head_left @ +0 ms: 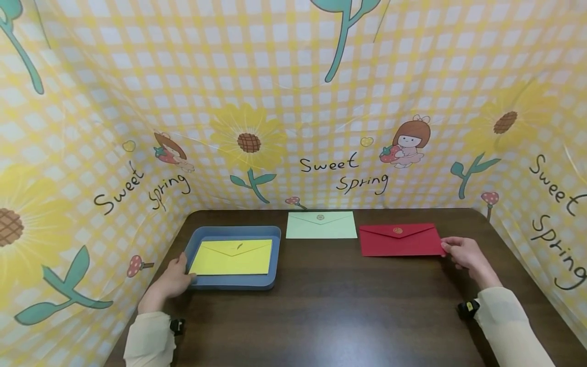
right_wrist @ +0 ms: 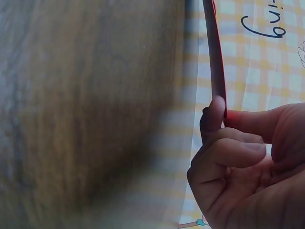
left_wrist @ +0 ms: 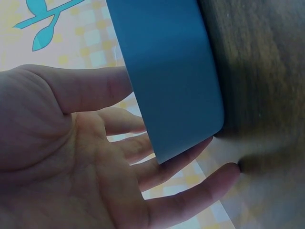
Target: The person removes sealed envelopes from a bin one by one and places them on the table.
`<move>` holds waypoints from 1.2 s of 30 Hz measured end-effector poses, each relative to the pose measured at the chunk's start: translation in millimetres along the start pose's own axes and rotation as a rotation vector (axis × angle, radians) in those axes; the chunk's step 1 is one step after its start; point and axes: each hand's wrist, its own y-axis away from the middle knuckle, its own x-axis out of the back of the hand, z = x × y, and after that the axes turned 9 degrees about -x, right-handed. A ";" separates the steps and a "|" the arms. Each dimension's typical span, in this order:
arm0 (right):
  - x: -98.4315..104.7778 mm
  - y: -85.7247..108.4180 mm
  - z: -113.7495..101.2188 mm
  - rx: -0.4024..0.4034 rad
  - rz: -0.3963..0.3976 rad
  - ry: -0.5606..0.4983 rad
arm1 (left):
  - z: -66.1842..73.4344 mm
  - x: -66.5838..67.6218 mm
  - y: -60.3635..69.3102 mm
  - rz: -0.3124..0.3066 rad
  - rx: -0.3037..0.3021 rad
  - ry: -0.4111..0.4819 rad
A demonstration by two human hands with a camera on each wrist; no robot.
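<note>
Two pale sleeves (head_left: 513, 326) come in nearest me, a small black device (head_left: 469, 309) at each wrist. The left hand (head_left: 171, 279) grips the left side of a blue tray (head_left: 229, 282) with a yellow envelope (head_left: 231, 257) in it. The right hand (head_left: 465, 254) pinches the right end of a red envelope (head_left: 396, 247) (gold emblem (head_left: 398, 231) on its flap), just right of a mint envelope (head_left: 321, 229) on the dark table (head_left: 344, 306).

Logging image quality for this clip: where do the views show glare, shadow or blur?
Head: pale glare on the table toward the bottom, red envelope clearly outlined; left wrist: dim, with the tray dark bluish and the wood grain soft; right wrist: table strongly blurred with a dark shadow, right hand noticeably sharper.
</note>
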 end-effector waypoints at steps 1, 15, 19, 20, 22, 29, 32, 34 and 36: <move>-0.4 0.3 0.9 -0.005 0.001 -0.003 | -0.1 -0.4 -0.3 -0.001 0.001 -0.002; -6.4 5.5 6.7 -0.009 -0.016 -0.009 | -1.6 -5.3 -0.5 -0.002 -0.007 -0.014; -6.7 7.9 7.6 -0.010 0.003 0.011 | -1.8 -7.9 -0.3 -0.005 -0.012 -0.011; -7.0 8.7 8.1 -0.006 0.010 0.018 | -2.3 -8.3 -1.0 -0.007 -0.013 -0.010; -8.1 11.6 7.8 0.005 0.033 0.033 | -3.4 -9.1 -1.8 -0.004 -0.013 -0.007; -23.0 21.0 -5.6 0.208 0.124 0.245 | 1.0 1.1 -2.7 0.002 -0.031 -0.019; -34.7 24.6 -11.1 0.309 0.116 0.361 | 1.2 2.0 -3.3 -0.005 -0.029 -0.019; -43.4 26.6 -14.1 0.346 0.104 0.420 | 0.1 0.9 -3.0 -0.010 -0.024 -0.020; -51.2 28.5 -17.1 0.377 0.102 0.477 | -1.2 -0.8 -2.6 -0.012 -0.016 -0.023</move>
